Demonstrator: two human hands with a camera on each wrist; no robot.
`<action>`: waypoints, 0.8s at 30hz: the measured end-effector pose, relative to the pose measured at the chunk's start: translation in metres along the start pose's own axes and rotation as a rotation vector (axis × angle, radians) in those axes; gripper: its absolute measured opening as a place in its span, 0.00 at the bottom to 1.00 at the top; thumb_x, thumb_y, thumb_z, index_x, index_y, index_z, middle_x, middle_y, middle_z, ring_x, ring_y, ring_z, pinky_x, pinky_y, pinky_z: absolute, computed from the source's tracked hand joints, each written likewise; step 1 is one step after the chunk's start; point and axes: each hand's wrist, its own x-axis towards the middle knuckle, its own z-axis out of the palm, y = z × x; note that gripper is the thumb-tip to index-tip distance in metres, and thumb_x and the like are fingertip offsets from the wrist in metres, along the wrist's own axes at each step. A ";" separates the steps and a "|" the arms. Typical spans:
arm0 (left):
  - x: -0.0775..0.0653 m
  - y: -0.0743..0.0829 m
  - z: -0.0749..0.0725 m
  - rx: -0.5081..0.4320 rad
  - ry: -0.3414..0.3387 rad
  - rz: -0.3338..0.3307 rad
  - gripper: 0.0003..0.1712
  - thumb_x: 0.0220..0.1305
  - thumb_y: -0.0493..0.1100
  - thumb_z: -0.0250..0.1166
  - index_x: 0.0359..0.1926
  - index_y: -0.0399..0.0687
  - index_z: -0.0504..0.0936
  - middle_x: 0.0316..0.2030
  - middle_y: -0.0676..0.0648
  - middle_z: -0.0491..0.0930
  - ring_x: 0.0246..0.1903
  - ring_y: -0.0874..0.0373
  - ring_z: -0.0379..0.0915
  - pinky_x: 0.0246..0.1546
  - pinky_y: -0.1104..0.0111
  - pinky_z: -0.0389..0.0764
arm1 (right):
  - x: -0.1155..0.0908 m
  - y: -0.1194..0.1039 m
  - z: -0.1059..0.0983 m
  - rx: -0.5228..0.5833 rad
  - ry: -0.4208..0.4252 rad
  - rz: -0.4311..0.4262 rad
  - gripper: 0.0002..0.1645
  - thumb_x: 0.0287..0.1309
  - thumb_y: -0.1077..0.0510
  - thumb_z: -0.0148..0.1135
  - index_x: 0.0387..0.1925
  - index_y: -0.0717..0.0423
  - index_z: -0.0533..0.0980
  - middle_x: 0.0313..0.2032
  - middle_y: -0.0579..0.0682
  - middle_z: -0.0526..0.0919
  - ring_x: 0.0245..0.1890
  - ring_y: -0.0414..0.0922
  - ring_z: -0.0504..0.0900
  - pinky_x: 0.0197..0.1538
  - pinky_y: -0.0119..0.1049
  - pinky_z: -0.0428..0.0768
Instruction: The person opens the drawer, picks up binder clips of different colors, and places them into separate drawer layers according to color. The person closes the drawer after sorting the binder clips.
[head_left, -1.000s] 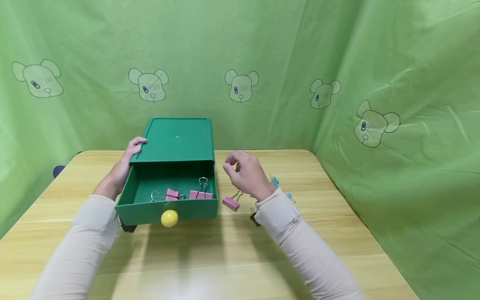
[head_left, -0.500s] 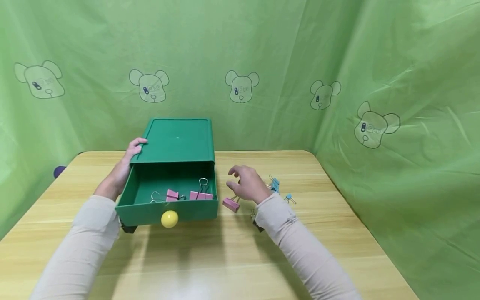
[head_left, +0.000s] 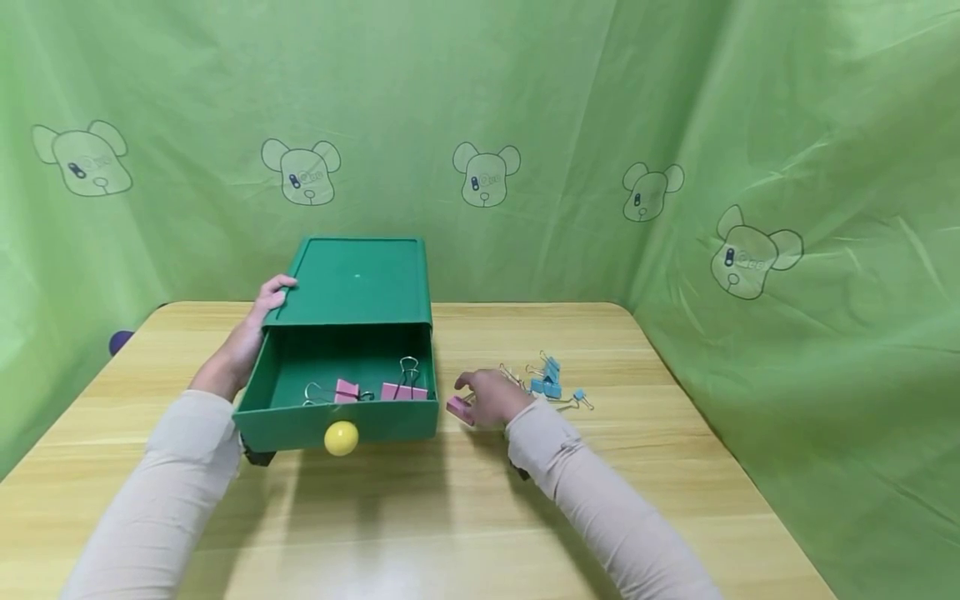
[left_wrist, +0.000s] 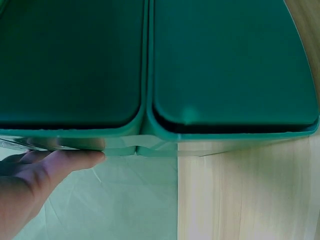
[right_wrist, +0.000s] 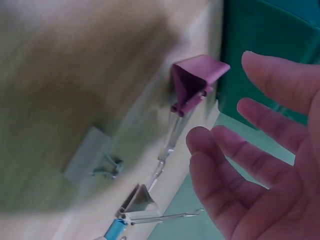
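Right hand (head_left: 491, 400) hovers, fingers parted, beside a pink metal binder clip (head_left: 459, 410) right of the green plastic drawer unit (head_left: 356, 287); left hand (head_left: 250, 332), fingers extended, touches the unit's left side

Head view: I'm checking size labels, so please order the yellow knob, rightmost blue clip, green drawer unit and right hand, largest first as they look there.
1. Green drawer unit
2. Right hand
3. Yellow knob
4. Rightmost blue clip
No two look alike.

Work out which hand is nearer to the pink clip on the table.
Right. The right hand is close beside the clip, not holding it; the left hand is farther off, against the opposite side of the box.
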 end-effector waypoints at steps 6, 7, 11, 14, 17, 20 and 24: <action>0.000 0.000 0.000 0.014 -0.002 0.004 0.17 0.74 0.64 0.33 0.60 0.81 0.54 0.72 0.43 0.30 0.65 0.33 0.36 0.58 0.36 0.51 | 0.001 0.003 0.006 -0.056 0.012 -0.083 0.20 0.58 0.56 0.67 0.51 0.61 0.78 0.41 0.55 0.84 0.38 0.48 0.80 0.51 0.44 0.78; 0.000 0.000 0.000 0.016 -0.002 0.005 0.17 0.74 0.64 0.33 0.60 0.80 0.54 0.72 0.43 0.30 0.65 0.33 0.36 0.58 0.36 0.50 | 0.001 0.003 0.007 -0.062 0.008 -0.092 0.20 0.57 0.58 0.68 0.51 0.61 0.78 0.41 0.55 0.84 0.38 0.48 0.80 0.50 0.43 0.78; 0.000 0.000 0.001 0.015 -0.002 0.006 0.17 0.74 0.63 0.33 0.60 0.80 0.54 0.72 0.43 0.30 0.66 0.33 0.35 0.58 0.35 0.50 | 0.000 0.004 0.009 -0.086 -0.027 -0.091 0.25 0.51 0.61 0.71 0.53 0.58 0.77 0.40 0.54 0.83 0.39 0.48 0.80 0.50 0.42 0.78; 0.000 -0.001 0.001 0.014 -0.002 0.005 0.17 0.74 0.63 0.33 0.60 0.81 0.54 0.72 0.42 0.30 0.65 0.33 0.36 0.58 0.36 0.51 | 0.000 0.005 0.011 -0.104 -0.048 -0.097 0.28 0.48 0.61 0.73 0.54 0.57 0.77 0.40 0.54 0.83 0.40 0.48 0.80 0.51 0.43 0.78; 0.000 -0.001 0.000 0.009 -0.004 0.000 0.17 0.74 0.63 0.32 0.61 0.81 0.55 0.73 0.42 0.29 0.65 0.32 0.37 0.56 0.38 0.53 | -0.001 0.006 0.011 -0.121 -0.056 -0.111 0.29 0.48 0.62 0.73 0.54 0.57 0.77 0.41 0.54 0.83 0.41 0.50 0.81 0.52 0.44 0.78; 0.000 -0.001 0.000 0.001 -0.003 -0.004 0.17 0.74 0.63 0.32 0.60 0.82 0.55 0.73 0.43 0.29 0.65 0.31 0.38 0.55 0.39 0.55 | -0.001 0.005 0.011 -0.135 -0.061 -0.113 0.28 0.48 0.62 0.73 0.54 0.56 0.77 0.40 0.53 0.83 0.41 0.49 0.81 0.51 0.44 0.78; 0.000 0.000 0.001 -0.005 -0.002 -0.006 0.17 0.74 0.63 0.32 0.60 0.82 0.55 0.72 0.43 0.30 0.64 0.32 0.39 0.54 0.42 0.57 | 0.000 0.004 0.011 -0.151 -0.063 -0.109 0.25 0.49 0.62 0.73 0.51 0.55 0.77 0.35 0.51 0.82 0.37 0.48 0.79 0.48 0.42 0.79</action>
